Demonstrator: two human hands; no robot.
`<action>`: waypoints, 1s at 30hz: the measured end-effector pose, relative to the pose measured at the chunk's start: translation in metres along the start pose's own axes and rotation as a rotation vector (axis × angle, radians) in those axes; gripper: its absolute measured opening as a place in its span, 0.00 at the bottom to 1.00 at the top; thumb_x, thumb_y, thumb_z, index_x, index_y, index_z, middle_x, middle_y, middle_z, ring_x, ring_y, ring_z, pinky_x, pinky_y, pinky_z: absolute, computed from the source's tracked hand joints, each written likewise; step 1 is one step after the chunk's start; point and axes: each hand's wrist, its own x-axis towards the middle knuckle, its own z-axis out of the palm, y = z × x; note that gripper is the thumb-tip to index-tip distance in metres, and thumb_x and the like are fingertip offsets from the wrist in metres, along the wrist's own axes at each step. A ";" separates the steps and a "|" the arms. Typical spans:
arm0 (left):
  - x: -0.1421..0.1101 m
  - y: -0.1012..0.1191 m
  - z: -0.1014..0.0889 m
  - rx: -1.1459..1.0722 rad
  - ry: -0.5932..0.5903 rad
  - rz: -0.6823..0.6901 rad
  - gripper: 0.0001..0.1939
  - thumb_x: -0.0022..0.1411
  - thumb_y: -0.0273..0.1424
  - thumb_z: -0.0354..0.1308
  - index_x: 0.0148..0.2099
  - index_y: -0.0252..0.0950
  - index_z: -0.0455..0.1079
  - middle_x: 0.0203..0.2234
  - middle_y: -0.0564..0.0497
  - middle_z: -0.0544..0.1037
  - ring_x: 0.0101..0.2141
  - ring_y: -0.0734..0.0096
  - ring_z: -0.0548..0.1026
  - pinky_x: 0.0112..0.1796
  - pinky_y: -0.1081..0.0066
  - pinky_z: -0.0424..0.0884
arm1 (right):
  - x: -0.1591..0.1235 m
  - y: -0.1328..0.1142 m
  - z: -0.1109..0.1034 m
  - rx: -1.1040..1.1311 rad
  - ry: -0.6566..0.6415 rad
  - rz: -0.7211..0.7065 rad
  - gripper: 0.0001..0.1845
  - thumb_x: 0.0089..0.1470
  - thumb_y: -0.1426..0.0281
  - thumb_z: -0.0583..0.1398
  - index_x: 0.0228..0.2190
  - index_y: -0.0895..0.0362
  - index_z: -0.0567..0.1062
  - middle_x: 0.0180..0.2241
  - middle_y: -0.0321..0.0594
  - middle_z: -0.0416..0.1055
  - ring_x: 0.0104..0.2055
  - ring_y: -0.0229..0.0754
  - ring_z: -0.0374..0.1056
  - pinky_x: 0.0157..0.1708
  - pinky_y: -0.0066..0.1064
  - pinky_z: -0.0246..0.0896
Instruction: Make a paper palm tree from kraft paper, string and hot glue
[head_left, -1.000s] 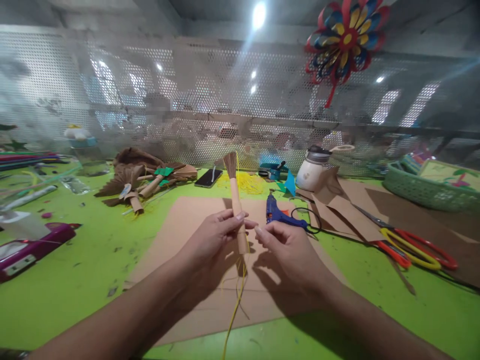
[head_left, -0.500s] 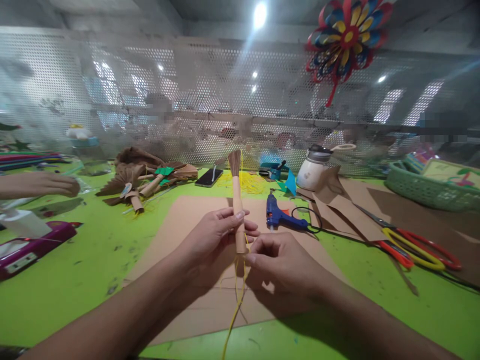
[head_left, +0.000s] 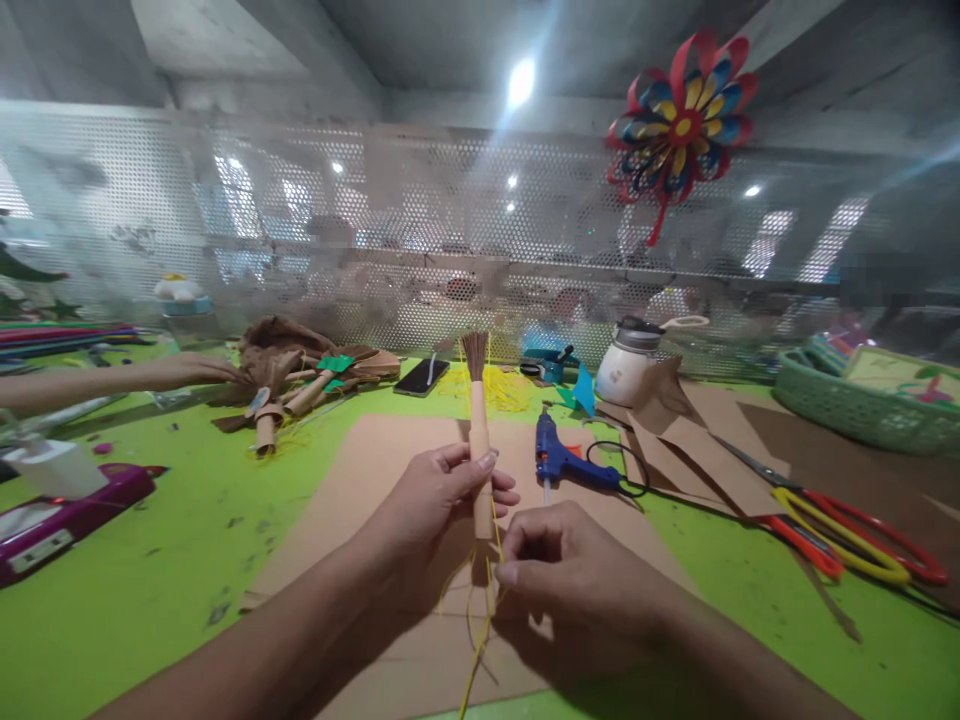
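My left hand grips a rolled brown paper tube, thumb on top and fingers behind. Out of the tube's far end fans a fringed brown tuft, like a brush, with yellow strands beside it. Just right of the tube's near end, my right hand pinches a thin yellow string between thumb and forefinger. More yellow string trails below toward me. Underneath lies a sheet of brown card on the green table. A blue glue gun rests on the card, right of the tube.
To the right lie scissors with red and yellow handles, brown paper pieces and a green basket. A white jar and a phone stand behind. At left, another person's hand touches paper flowers near a purple power strip.
My right hand has drawn slightly down from the tube's end with the string. At left, the other person's hand has reached right to the paper flowers. The view has tilted up.
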 end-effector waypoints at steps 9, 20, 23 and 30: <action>0.002 0.003 -0.002 0.028 0.080 0.135 0.12 0.53 0.30 0.66 0.34 0.32 0.66 0.26 0.47 0.77 0.30 0.68 0.77 0.36 0.68 0.71 | -0.002 -0.008 0.003 0.387 0.040 0.067 0.11 0.41 0.71 0.65 0.23 0.56 0.66 0.19 0.33 0.68 0.20 0.36 0.63 0.23 0.30 0.58; 0.007 0.000 -0.002 0.025 0.173 0.143 0.12 0.56 0.30 0.64 0.34 0.34 0.62 0.25 0.48 0.77 0.29 0.68 0.77 0.34 0.68 0.73 | -0.007 -0.007 0.007 0.408 0.035 0.060 0.05 0.42 0.77 0.61 0.24 0.56 0.72 0.22 0.34 0.65 0.26 0.36 0.60 0.27 0.29 0.57; 0.009 -0.001 -0.004 0.048 0.206 0.166 0.13 0.55 0.30 0.64 0.34 0.34 0.62 0.25 0.47 0.77 0.30 0.67 0.77 0.34 0.67 0.73 | -0.012 -0.014 0.007 0.362 -0.018 -0.022 0.06 0.37 0.78 0.62 0.23 0.57 0.74 0.34 0.39 0.69 0.32 0.39 0.63 0.30 0.31 0.61; 0.013 -0.005 -0.009 0.099 0.199 0.216 0.15 0.53 0.34 0.65 0.34 0.33 0.63 0.26 0.45 0.77 0.32 0.64 0.76 0.34 0.66 0.72 | -0.005 -0.010 0.013 0.463 0.114 0.078 0.08 0.41 0.70 0.67 0.28 0.58 0.77 0.15 0.30 0.61 0.19 0.32 0.58 0.26 0.29 0.59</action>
